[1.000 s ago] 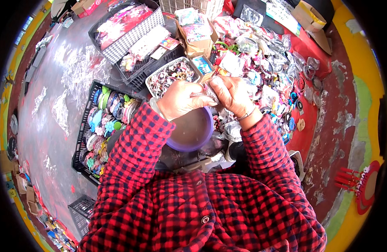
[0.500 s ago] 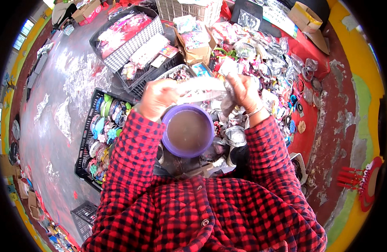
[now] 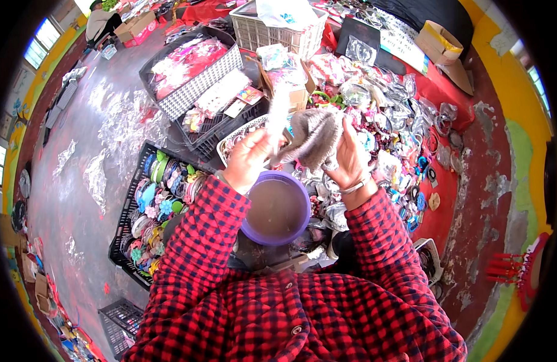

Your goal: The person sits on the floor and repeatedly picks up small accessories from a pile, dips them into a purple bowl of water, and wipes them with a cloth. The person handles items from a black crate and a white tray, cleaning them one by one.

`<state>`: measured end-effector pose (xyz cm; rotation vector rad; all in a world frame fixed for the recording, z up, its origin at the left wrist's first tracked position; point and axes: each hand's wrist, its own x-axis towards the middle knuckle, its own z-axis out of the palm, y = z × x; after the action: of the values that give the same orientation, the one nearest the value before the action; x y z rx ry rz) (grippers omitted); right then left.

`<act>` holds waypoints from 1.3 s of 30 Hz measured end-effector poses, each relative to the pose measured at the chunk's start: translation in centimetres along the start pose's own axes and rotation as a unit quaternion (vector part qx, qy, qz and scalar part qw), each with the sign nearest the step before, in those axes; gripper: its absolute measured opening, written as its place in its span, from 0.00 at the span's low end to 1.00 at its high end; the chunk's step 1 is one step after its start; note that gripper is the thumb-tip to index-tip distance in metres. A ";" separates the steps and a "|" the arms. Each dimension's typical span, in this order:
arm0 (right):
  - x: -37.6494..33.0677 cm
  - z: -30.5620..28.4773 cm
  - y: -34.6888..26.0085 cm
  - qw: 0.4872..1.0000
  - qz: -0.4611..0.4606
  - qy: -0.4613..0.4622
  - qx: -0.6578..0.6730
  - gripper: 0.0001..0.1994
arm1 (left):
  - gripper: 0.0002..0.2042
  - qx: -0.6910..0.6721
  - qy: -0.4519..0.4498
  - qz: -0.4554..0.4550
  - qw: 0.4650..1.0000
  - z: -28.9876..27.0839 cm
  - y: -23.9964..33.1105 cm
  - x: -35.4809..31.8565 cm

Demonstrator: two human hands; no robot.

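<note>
Head camera looks down on two hands raised side by side over the lap: the left hand (image 3: pixel 249 158) is closed around the lower end of a clear plastic sleeve (image 3: pixel 277 114) that stands nearly upright above it, while the right hand (image 3: pixel 349 155) has its fingers wrapped on the edge of a grey fuzzy piece (image 3: pixel 314 137). That grey piece hangs between the two hands, touching both, its long side running from the sleeve across to the right palm, so neither hand is clearly nearer. Just below the hands, nearer the body, sits a purple bowl (image 3: pixel 277 208) with a brownish inside; what it holds I cannot tell. Off to the left hand's side lies a black crate (image 3: pixel 147 211) filled with rows of coloured hair hoops. Beyond the hands stand a white basket (image 3: pixel 242 134), a dark crate (image 3: pixel 194 78) of pink packets, and past the right hand a red cloth (image 3: pixel 438 199) heaped with bagged trinkets.
</note>
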<state>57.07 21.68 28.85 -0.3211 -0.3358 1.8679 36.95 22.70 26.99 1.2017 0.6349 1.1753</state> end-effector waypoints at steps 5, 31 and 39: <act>-0.6 2.2 1.2 0.999 -0.021 -0.016 0.037 0.20 | 0.04 0.245 -0.131 0.149 0.949 1.1 -0.4 0.1; -0.1 0.4 1.1 0.991 -0.043 0.118 -0.038 0.10 | 0.03 0.477 -0.095 0.248 0.838 2.6 -0.6 -0.4; 0.1 0.1 4.3 0.982 -0.071 0.120 -0.131 0.10 | 0.06 0.374 -0.033 0.035 0.926 1.5 -2.6 -0.5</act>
<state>53.25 20.49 27.30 -0.6785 -0.4290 1.6259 39.01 21.86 24.95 1.9072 1.0472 0.9598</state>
